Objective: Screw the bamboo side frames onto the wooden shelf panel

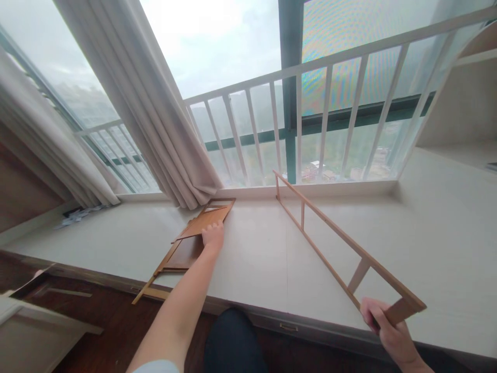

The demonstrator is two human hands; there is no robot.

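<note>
Wooden frame (341, 243) in right hand (390, 331), wooden panel (205, 220) under left hand (213, 235)

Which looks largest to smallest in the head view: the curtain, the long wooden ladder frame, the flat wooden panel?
1. Curtain.
2. Long wooden ladder frame, held by the right hand.
3. Flat wooden panel, under the left hand.
Nearness to the camera may enlarge the frame.

No readable text, label, brand, number or sign is showing anywhere, from nine o'clock round to three o'clock.
</note>
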